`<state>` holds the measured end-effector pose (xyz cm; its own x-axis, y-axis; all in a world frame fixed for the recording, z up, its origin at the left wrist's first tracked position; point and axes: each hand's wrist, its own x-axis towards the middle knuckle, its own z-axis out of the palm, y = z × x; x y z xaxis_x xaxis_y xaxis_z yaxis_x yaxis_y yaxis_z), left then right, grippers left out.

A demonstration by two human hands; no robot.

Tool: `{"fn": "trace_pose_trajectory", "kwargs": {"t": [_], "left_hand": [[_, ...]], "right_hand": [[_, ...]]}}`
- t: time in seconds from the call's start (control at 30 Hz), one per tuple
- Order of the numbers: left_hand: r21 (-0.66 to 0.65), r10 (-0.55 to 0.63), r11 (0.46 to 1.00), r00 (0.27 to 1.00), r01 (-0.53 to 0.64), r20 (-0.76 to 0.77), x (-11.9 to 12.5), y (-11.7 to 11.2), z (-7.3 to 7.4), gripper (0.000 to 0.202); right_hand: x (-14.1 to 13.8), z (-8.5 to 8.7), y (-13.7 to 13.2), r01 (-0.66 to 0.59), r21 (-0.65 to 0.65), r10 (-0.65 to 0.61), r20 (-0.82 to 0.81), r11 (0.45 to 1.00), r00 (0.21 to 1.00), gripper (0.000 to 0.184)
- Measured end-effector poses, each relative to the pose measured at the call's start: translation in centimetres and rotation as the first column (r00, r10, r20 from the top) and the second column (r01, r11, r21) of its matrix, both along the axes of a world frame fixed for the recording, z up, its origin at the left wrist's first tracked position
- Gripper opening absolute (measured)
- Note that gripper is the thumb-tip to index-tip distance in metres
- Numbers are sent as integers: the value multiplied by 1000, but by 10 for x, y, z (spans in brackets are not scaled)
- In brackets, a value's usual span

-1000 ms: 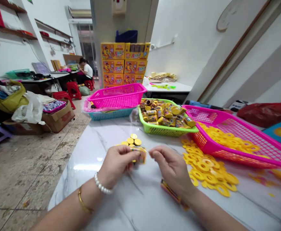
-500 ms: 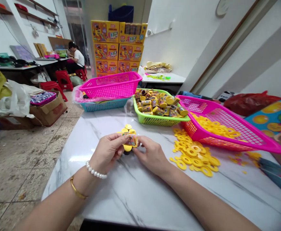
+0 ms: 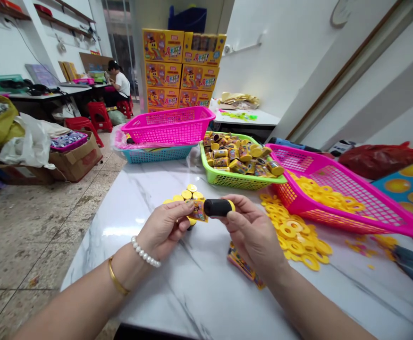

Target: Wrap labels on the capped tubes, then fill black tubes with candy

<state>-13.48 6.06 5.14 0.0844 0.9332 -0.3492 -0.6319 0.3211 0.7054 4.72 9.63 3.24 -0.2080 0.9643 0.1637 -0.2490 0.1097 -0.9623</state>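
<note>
My left hand (image 3: 166,221) pinches a small yellow printed wrapper sleeve (image 3: 200,211) between thumb and fingers. Between the thumb and fingers of my right hand (image 3: 254,227) lies a small black cup with a yellow cap (image 3: 217,208), held sideways. Its black end meets the edge of the sleeve; whether it has entered it I cannot tell. Several yellow-capped cups (image 3: 192,189) stand grouped on the table behind my left hand, partly hidden by it. A stack of printed sleeves (image 3: 240,265) lies beneath my right hand, partly covered.
A green basket (image 3: 227,178) holds wrapped cups behind my hands. Yellow rings (image 3: 293,233) lie heaped to the right, beside a pink basket (image 3: 333,222) with more rings. Another pink basket (image 3: 167,127) rests on a blue one (image 3: 160,155). A person (image 3: 121,85) sits at the far left.
My right hand has moved right and now holds a black cup against the sleeve in my left hand. The sleeve stack beside it has come into view. The camera view has shifted slightly.
</note>
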Motion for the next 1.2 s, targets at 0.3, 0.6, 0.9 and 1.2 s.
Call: {"fn": "trace_pose_trajectory", "kwargs": {"t": [0.3, 0.6, 0.9, 1.2], "left_hand": [[3, 9, 1000, 998, -9, 68, -2, 1, 0, 35], [64, 18, 998, 997, -13, -71, 3, -2, -4, 39], [116, 26, 993, 965, 4, -262, 8, -8, -5, 45], [302, 119, 953, 916, 3, -383, 2, -12, -3, 48]], "right_hand": [[3, -1, 0, 84, 71, -94, 155, 994, 983, 37], [0, 3, -14, -18, 221, -32, 222, 975, 974, 29], [-2, 2, -18, 3, 329, -82, 226, 944, 971, 26], [4, 7, -17, 4, 392, -56, 121, 920, 991, 24]]}}
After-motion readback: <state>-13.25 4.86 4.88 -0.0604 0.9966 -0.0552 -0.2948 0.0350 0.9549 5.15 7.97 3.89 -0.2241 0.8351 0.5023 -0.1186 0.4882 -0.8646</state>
